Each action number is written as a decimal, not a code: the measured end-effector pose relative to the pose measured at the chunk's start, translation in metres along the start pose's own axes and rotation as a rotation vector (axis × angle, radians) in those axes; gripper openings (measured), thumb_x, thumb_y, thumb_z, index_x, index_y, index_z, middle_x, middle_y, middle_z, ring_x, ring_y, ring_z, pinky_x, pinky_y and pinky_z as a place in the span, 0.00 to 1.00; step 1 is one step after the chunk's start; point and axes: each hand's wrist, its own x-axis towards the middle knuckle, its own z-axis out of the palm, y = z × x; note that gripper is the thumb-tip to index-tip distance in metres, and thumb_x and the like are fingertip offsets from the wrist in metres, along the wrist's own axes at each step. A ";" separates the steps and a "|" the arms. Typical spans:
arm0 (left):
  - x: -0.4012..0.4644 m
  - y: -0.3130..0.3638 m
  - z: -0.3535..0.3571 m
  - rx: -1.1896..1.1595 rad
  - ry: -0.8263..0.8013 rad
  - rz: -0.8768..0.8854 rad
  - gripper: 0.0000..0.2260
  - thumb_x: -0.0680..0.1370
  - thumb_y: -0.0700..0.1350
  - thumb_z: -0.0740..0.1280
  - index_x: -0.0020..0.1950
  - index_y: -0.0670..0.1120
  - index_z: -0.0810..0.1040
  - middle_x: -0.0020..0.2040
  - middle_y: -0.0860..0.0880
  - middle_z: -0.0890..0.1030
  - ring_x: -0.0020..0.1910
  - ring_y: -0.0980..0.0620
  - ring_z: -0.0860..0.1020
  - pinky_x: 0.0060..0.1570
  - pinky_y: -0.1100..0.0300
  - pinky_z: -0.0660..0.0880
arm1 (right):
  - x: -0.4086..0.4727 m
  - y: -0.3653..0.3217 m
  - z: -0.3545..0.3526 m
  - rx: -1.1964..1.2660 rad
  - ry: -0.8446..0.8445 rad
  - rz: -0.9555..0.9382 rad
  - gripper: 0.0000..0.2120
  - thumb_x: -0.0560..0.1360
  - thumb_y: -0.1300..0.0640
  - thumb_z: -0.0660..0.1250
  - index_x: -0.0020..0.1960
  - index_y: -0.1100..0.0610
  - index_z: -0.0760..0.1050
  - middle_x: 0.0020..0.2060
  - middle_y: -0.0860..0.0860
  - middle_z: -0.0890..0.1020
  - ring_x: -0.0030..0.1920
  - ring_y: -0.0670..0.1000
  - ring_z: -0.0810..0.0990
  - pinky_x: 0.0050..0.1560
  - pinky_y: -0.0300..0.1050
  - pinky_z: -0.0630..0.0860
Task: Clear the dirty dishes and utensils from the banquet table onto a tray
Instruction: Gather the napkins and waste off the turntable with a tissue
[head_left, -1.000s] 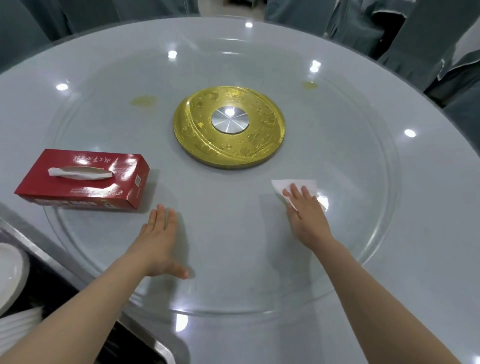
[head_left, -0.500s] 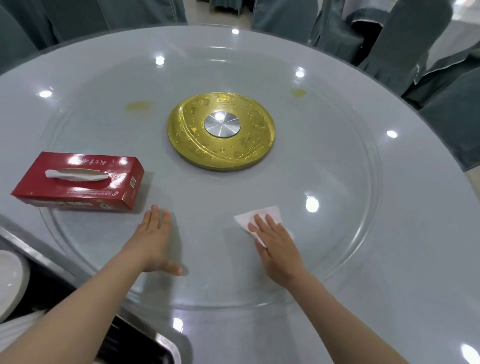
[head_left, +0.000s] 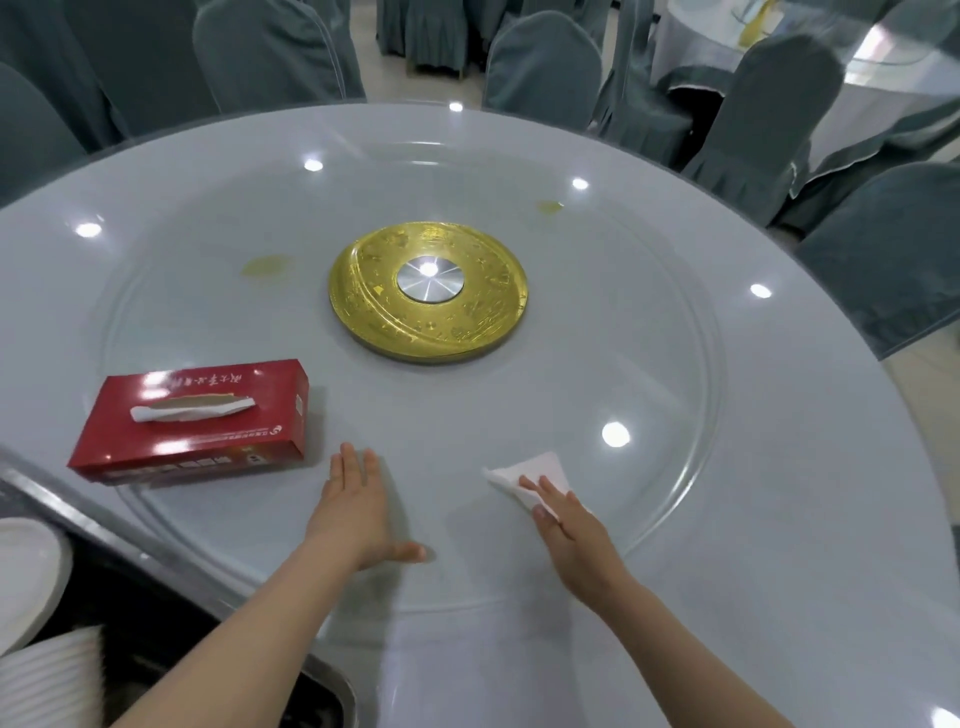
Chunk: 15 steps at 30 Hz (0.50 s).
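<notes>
R hand (head_left: 571, 535) fingers flat on tissue (head_left: 530, 470), L hand (head_left: 353, 514) flat on glass, red tissue box (head_left: 192, 421) nr L, gold hub (head_left: 428, 291) beyond

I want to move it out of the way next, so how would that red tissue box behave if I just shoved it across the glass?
The red tissue box is cardboard lying on its broad face, so it probably slides rather than tips. The glass turntable looks glossy, so little friction is likely. It is probably light; a tissue pokes from its slot, and its walls may dent under a hard grip.
</notes>
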 end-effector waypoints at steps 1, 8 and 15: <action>-0.002 0.009 0.001 -0.016 -0.018 0.002 0.64 0.63 0.73 0.68 0.76 0.37 0.33 0.75 0.34 0.31 0.75 0.38 0.34 0.74 0.50 0.41 | -0.002 0.002 -0.006 0.068 0.037 0.030 0.19 0.83 0.54 0.55 0.73 0.46 0.65 0.74 0.49 0.65 0.75 0.53 0.61 0.72 0.44 0.58; -0.012 0.048 -0.022 -0.283 -0.051 0.174 0.38 0.78 0.64 0.59 0.78 0.41 0.54 0.79 0.42 0.53 0.77 0.47 0.56 0.72 0.59 0.54 | -0.011 0.004 -0.036 0.309 0.248 0.067 0.14 0.82 0.55 0.55 0.61 0.52 0.77 0.47 0.51 0.81 0.50 0.53 0.79 0.52 0.47 0.73; -0.019 0.058 -0.042 -0.536 0.356 0.332 0.30 0.77 0.57 0.65 0.77 0.52 0.61 0.76 0.52 0.64 0.74 0.53 0.62 0.69 0.61 0.57 | -0.019 0.009 -0.057 0.609 0.333 0.163 0.15 0.82 0.54 0.55 0.60 0.54 0.78 0.51 0.49 0.83 0.55 0.50 0.80 0.56 0.44 0.72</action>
